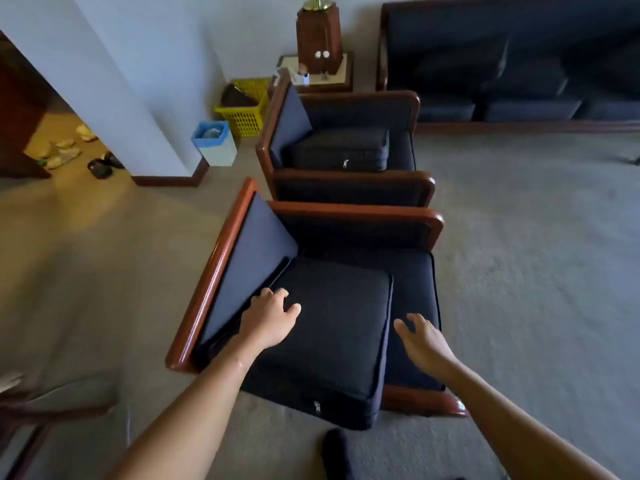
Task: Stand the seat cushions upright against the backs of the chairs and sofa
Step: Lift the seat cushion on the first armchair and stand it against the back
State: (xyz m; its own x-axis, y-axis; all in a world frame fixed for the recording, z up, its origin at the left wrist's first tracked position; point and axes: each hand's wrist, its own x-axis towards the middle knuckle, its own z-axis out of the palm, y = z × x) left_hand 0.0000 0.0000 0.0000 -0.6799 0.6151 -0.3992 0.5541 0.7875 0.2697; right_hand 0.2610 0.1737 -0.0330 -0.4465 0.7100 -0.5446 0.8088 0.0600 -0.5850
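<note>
Carpeted lounge (519, 237), two wood-framed armchairs in a row. Left hand (270, 320) noted open, fingers spread flat on near seat cushion (329, 327), by backrest (249, 261). Cushion lying flat, skewed, overhanging seat front. Right hand (426, 344) open, hovering just beside cushion's right edge, nothing gripped. Advised: grasp opposite edges, lift front edge, pivot upright against backrest.

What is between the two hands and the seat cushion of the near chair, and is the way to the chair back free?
Nothing visible blocks either. The left hand already rests on the seat cushion, near its back edge; the right hand hovers open beside its front edge. The chair back behind the cushion looks bare.
</note>
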